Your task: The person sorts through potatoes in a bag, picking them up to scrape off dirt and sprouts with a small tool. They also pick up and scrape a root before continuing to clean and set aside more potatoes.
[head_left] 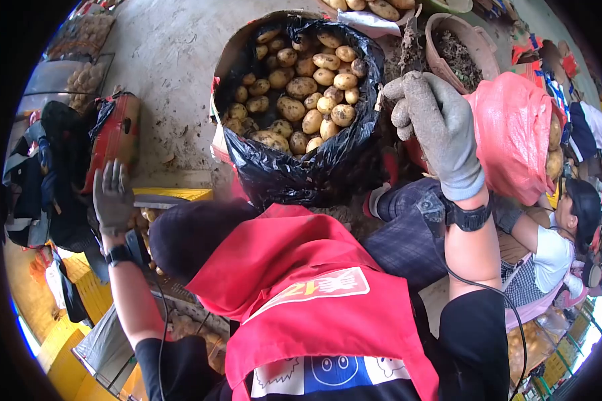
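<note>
My left hand [114, 197], in a grey glove, is raised at the left with its fingers spread and nothing in it. My right hand [441, 130], in a dirt-stained grey glove, is beside the right rim of a round container lined with a black plastic bag [294, 174]. Its fingers are curled together; whatever they may hold is hidden. Inside the bag lie several potatoes [301, 87] with dirt on them. A pink-red sack [515, 134] with potatoes in it stands just right of my right hand.
Behind my right hand is a pinkish basket [458, 50] with dark debris. More potatoes [381, 9] lie at the top. A red box [114, 137] stands at the left. At the right sits another person [548, 244] in a dark cap. Yellow crates [90, 287] are at lower left.
</note>
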### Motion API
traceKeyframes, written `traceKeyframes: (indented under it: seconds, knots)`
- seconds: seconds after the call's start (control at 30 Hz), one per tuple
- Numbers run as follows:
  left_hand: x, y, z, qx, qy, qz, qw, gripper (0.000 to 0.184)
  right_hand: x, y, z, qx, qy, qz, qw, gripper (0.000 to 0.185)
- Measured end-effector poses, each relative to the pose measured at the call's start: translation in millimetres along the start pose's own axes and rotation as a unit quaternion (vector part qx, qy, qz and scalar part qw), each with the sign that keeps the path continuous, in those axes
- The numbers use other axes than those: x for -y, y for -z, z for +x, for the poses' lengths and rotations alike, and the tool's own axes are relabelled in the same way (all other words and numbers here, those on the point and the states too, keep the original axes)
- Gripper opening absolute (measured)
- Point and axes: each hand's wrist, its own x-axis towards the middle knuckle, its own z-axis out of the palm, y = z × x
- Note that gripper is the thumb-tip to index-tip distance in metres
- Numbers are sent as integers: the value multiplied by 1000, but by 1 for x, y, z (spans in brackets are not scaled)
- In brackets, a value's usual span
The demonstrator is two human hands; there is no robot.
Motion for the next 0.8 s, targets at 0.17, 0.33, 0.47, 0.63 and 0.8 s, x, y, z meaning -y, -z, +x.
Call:
traceKeyframes:
  seconds: [0.17,0.33,0.47,0.63,0.8]
  knots:
    - [-133,75,183,101,218,-791,563,43,3,-4,5,-7,-2,-101,995,36]
    - [-270,-4,262,262,-173,-384,868,53,1,-1,25,-57,-38,-100,993,14]
    - [-343,-18,281,430,-371,-1,823,72,-2,7,40,-21,-50,-115,992,38]
    - [-361,-88,259,332,-448,73,827,76,-12,13,55,-24,-74,-138,987,42]
    - [-352,-82,253,295,-434,42,850,65,-13,14,69,-12,-70,-155,985,42]
